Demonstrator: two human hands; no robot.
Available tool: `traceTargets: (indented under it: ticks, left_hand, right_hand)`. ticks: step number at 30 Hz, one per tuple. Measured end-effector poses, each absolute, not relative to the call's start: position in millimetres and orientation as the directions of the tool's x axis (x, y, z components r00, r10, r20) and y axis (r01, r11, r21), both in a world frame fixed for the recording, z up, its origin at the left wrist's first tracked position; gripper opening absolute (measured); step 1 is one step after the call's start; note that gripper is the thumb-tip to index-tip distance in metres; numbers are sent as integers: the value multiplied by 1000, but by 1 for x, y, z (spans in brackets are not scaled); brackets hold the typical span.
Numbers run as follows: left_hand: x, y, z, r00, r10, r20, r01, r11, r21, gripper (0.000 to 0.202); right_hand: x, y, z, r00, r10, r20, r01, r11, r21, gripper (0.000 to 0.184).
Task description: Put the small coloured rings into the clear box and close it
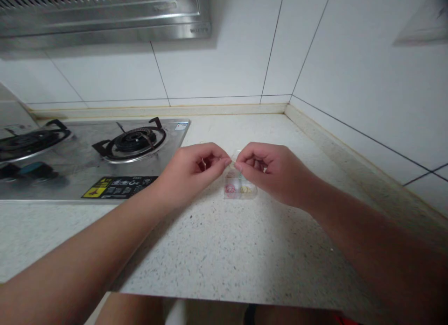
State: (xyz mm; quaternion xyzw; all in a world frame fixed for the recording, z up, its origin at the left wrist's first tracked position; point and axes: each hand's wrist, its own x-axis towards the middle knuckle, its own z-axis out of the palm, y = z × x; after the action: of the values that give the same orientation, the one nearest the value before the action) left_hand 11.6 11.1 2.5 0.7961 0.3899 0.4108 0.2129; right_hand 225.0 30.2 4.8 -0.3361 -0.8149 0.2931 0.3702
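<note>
A small clear plastic box (pixel 239 188) lies on the speckled countertop (pixel 224 250), with pink and yellowish small items inside. My left hand (pixel 196 168) and my right hand (pixel 269 171) hover just above it, fingertips pinched and almost meeting over the box. Something thin and pale, like a thread or band, is held between the two pinches; it is too small to identify. The far side of the box is hidden behind my fingers.
A steel gas hob (pixel 91 161) with two burners sits at the left, an extractor hood (pixel 105 14) above it. White tiled walls close the back and right, meeting in a corner. The counter's front edge runs near the bottom.
</note>
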Motion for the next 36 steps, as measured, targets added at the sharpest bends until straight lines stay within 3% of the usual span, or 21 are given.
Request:
traceTargets:
  ticks: [10,36]
  left_hand:
    - [13,12,1,416,808,417,419,-577,701,19]
    - [16,8,0,374,833,408,256,-516,818,15]
  right_hand:
    - [227,30,6,-492,761,422,291,601,-745,14]
    - [234,34,5,-532,761,372,230,553,-801,18]
